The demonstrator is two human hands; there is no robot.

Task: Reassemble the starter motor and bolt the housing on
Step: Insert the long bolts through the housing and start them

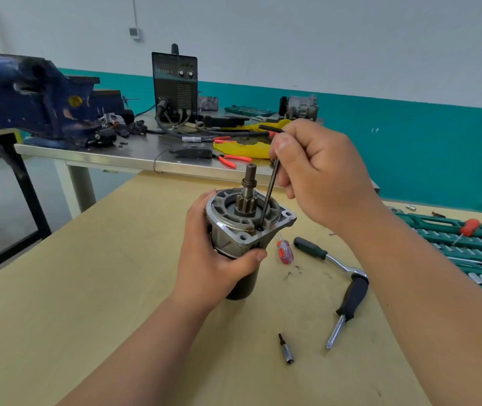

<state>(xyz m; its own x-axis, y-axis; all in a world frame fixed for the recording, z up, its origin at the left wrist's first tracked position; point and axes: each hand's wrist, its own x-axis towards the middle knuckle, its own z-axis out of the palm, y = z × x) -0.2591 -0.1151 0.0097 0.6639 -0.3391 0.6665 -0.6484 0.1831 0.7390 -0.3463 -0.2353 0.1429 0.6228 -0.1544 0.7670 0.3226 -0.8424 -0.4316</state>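
both forearms reach in low. left hand wraps its fingers round the starter motor, upright on the surface. i'd judge it heavy, rigid, a bit slick, so hold just under the housing. right hand pinches the hex key, tip down in the flange.

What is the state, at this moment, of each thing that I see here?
starter motor, upright, gripped by left hand
hex key, held by right hand, tip down at housing flange
ratchet, lying flat, untouched
small screwdriver, lying flat, untouched
socket case, open
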